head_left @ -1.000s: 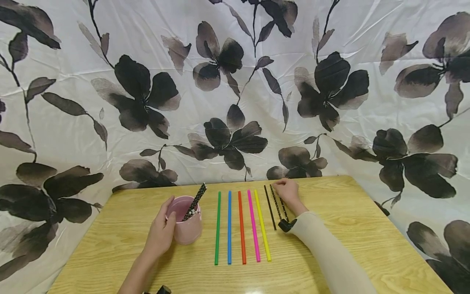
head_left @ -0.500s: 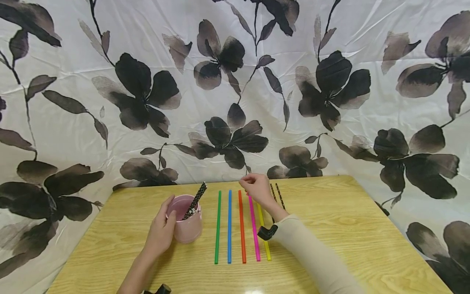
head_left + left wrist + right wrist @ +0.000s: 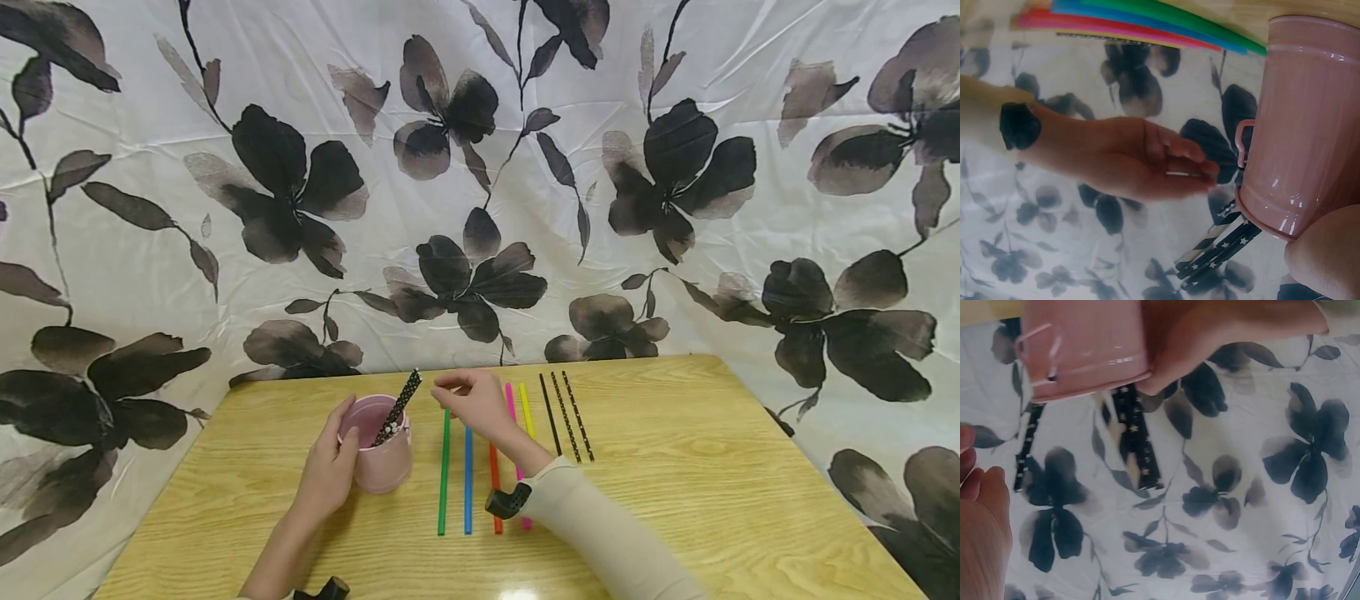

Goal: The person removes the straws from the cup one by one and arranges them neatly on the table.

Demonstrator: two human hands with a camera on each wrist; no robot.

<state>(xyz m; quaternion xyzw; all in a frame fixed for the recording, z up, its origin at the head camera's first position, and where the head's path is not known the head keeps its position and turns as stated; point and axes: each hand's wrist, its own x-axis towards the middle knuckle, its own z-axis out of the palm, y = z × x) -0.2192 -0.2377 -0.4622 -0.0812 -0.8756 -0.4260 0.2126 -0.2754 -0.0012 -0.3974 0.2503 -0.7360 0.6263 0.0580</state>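
Observation:
A pink bucket (image 3: pixel 384 467) stands at the left of the table, and my left hand (image 3: pixel 327 467) grips its left side with the thumb near the rim. Several black-and-white patterned straws (image 3: pixel 400 404) lean out of it, white stars showing on some of them in the left wrist view. My right hand (image 3: pixel 480 407) hovers over the far ends of the coloured straws, fingers loosely bent and nothing visible between them. Below it lie a green straw (image 3: pixel 444 475), a blue straw (image 3: pixel 468 483), a red straw (image 3: pixel 494 462) and a magenta straw (image 3: pixel 511 398), partly covered by the hand and forearm.
A yellow straw (image 3: pixel 527 408) lies right of the magenta one. Farther right are a plain black straw (image 3: pixel 549 408) and two dark patterned straws (image 3: pixel 576 417), side by side on the wooden table (image 3: pixel 675 467). A floral cloth (image 3: pixel 555 217) hangs behind the table.
My right hand has moved left from the dark straws at the right, across the coloured straws, toward the bucket. The dark straws are uncovered. My left hand and the bucket have stayed put.

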